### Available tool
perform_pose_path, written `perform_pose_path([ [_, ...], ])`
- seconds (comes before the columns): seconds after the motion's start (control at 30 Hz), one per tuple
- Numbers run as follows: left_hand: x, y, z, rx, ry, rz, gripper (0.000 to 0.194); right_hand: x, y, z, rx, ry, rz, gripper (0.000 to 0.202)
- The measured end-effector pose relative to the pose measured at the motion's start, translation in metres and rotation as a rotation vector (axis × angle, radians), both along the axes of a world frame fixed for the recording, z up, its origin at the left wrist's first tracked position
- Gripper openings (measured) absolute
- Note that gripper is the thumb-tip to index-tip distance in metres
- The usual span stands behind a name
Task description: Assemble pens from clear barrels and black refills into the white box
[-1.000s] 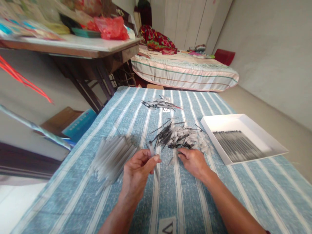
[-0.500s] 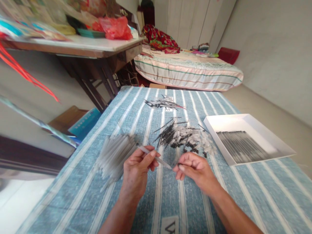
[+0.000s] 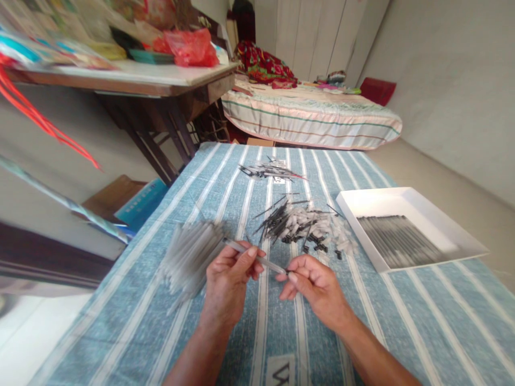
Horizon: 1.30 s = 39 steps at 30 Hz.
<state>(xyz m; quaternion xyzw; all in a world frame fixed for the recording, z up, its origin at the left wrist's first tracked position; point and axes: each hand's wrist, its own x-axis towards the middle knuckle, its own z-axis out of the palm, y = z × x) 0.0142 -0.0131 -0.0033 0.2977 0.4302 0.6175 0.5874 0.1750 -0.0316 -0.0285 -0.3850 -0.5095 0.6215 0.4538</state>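
Note:
My left hand (image 3: pixel 231 276) is closed round a thin grey translucent tube (image 3: pixel 269 262), which slants down to the right. At the tube's right end, my right hand (image 3: pixel 316 284) pinches a small dark piece (image 3: pixel 287 272) against the tip. Left of my left hand lies a pile of similar grey tubes (image 3: pixel 193 257). Beyond my hands is a heap of small black and whitish translucent parts (image 3: pixel 306 222). A white open box (image 3: pixel 372 249) on the right holds a row of dark-filled tubes (image 3: pixel 398 241).
The table has a blue and white striped cloth (image 3: pixel 217 343). Near its far edge lies a small bunch of thin parts (image 3: pixel 269 170). A cluttered side table (image 3: pixel 181 80) stands at the back left, and a bed (image 3: pixel 314 115) is behind.
My right hand has moved slightly left, bringing its fingertips onto the right end of the tube. My left hand has barely moved and still holds the tube.

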Motion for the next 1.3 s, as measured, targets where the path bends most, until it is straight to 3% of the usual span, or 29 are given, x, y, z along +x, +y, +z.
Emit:
perform_pose_path([
  [0.33,0.001,-0.001,-0.001,-0.01,-0.053,-0.034,0.009,-0.002,-0.001,-0.004,0.046,-0.002,-0.06,0.011],
  [0.53,0.001,0.0,-0.002,-0.011,-0.033,-0.025,0.008,0.005,0.002,-0.003,0.098,-0.149,-0.086,0.01],
  [0.63,-0.003,0.003,-0.001,0.003,-0.001,0.055,0.007,0.013,0.006,-0.008,0.145,-0.338,-0.117,0.009],
  [0.83,-0.009,0.008,-0.001,0.012,0.008,0.127,0.008,0.031,0.02,-0.024,0.204,-0.95,-0.25,0.019],
  [1.03,-0.006,0.006,-0.003,-0.009,0.021,0.096,0.009,0.053,0.036,-0.019,0.229,-1.201,-0.299,0.023],
  [1.13,-0.005,0.005,-0.001,-0.007,0.027,0.096,0.01,0.056,0.039,-0.01,0.323,-1.229,-0.228,0.022],
  [1.3,-0.005,0.005,0.0,-0.015,0.045,0.098,0.011,0.03,0.038,0.004,0.577,-1.359,0.092,0.024],
])
